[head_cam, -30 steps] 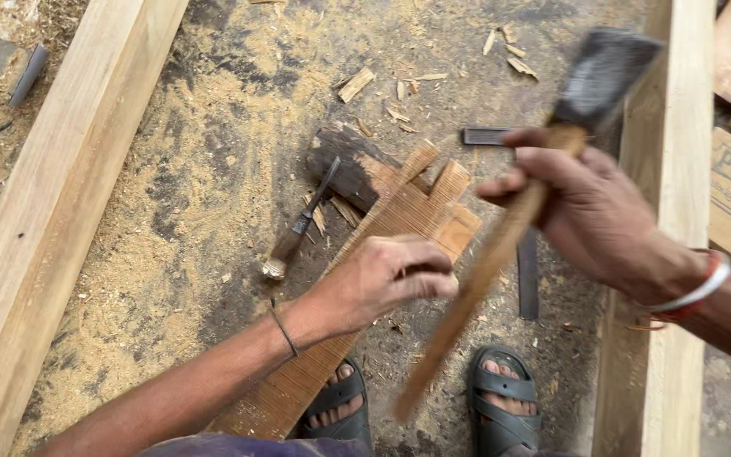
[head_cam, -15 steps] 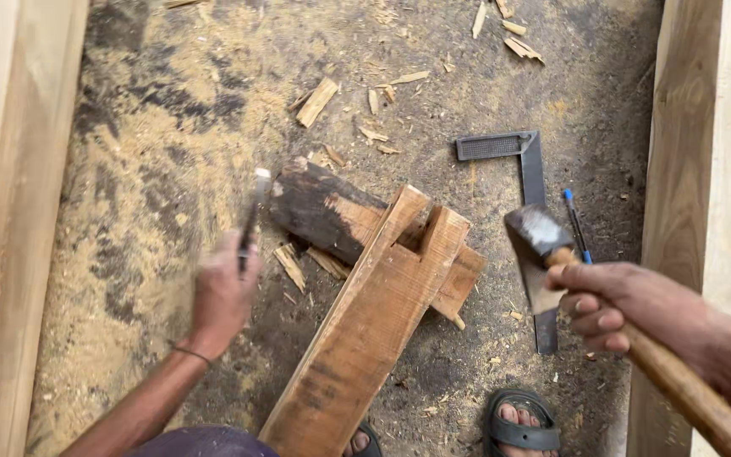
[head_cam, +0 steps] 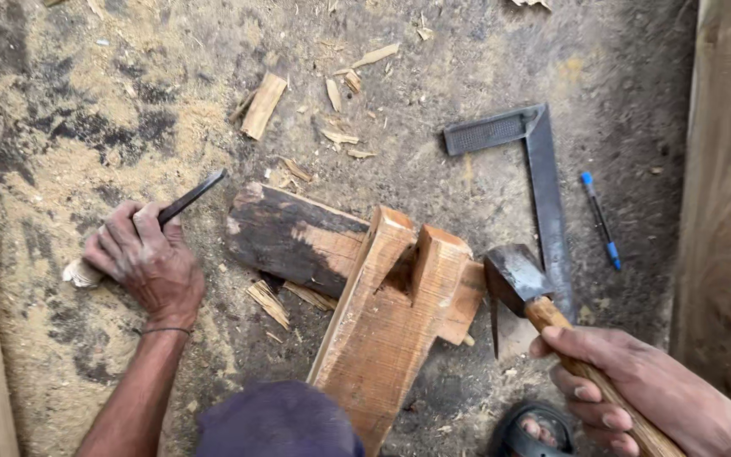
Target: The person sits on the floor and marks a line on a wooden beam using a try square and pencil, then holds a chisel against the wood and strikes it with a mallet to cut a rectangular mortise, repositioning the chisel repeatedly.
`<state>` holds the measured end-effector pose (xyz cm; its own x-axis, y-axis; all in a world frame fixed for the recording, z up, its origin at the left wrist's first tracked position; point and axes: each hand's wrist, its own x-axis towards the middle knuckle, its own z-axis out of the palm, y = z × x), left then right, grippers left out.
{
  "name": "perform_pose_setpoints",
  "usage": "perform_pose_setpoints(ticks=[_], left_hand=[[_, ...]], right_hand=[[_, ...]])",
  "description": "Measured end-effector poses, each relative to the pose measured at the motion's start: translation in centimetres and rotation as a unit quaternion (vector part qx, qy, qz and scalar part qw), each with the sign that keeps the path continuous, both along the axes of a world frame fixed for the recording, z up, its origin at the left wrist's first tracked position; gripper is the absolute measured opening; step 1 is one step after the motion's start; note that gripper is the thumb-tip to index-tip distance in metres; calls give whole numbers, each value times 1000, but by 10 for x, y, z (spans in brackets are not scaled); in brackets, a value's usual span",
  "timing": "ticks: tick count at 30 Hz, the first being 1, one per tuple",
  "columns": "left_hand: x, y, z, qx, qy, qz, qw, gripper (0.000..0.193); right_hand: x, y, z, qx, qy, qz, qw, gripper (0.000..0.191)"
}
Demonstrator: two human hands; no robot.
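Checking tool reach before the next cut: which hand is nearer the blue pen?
Right. The right hand sits just below the blue pen, gripping the adze handle; the left hand is far across, holding the chisel.

Sawdust-strewn dirt floor bears wood chips, a dark block, a steel square and a blue pen.

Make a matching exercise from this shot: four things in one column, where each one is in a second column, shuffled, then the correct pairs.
Things
1. chisel
2. adze
3. metal square
4. blue pen

Places
A. lying on the ground between the metal square and the plank on the right
B. in the grip of the left hand
C. lying on the ground beyond the adze head
D. handle in the right hand, head beside the notched timber

Pairs: 1-B, 2-D, 3-C, 4-A
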<state>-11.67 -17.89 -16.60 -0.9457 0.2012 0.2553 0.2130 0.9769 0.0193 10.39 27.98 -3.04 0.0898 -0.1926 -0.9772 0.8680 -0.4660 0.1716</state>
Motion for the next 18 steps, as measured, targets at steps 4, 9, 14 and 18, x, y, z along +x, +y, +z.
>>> perform_pose_setpoints(ticks=[4,9,14,18], left_hand=[[-2,-8,0,10,-26,-4,1000,18],[-3,-5,0,-9,-19,-9,1000,21],[-2,1,5,17,-26,-10,999,20],[-1,4,16,7,-16,-14,1000,16]], right_hand=[[3,0,-4,-32,19,-18,999,38],[-19,-10,20,17,5,38,999,35],[-55,-28,45,88,43,109,989,36],[-68,-51,61,173,120,228,951,36]])
